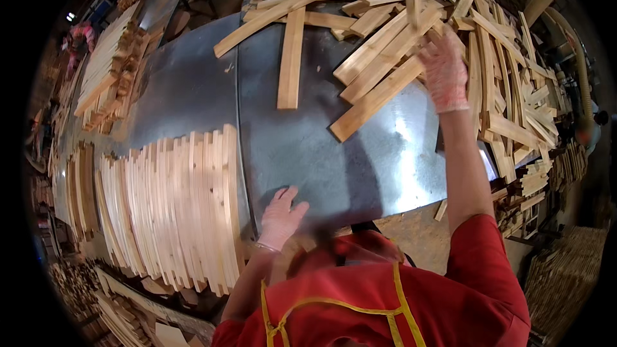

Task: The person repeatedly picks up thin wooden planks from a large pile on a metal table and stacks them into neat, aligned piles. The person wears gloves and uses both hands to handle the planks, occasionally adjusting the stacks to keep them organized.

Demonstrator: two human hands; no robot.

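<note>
Under the right hand (pixel 443 71) lie loose wooden slats (pixel 385 58), touching.

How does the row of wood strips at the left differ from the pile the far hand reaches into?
The left row lies neat, strips side by side and parallel; the far pile is jumbled, strips crossing at many angles. The right hand touches the pile; the left hand rests beside the row. Both are pale wood.

Two gloved hands (pixel 443 71), one metal table (pixel 321 148), wooden slats (pixel 180 205) too many to count
</note>
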